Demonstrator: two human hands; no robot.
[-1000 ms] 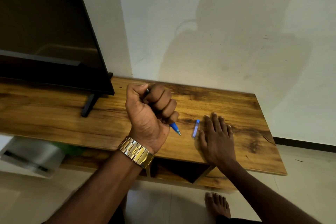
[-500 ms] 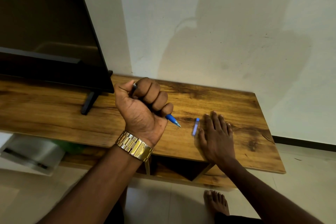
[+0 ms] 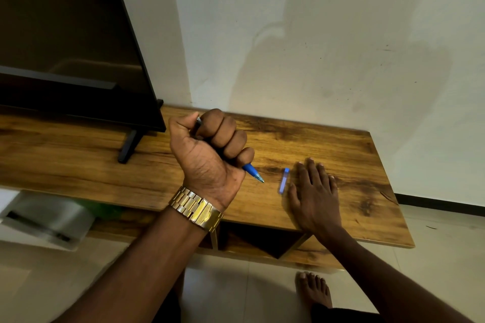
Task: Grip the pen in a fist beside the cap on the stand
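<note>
My left hand is closed in a fist around a blue pen, raised above the wooden stand. The pen's tip sticks out below the little finger and points right and down; its other end shows by the thumb. A gold watch sits on that wrist. My right hand lies flat, palm down, on the wood with fingers straight. A small blue pen cap lies on the wood just left of that hand, close to the thumb side.
A black television stands on the left part of the stand, its foot close to my left hand. A white wall rises behind. Below are an open shelf, a white device at the left, tiled floor and a bare foot.
My left hand with the pen has risen a little and shifted slightly left. My right hand and the cap have stayed in place.
</note>
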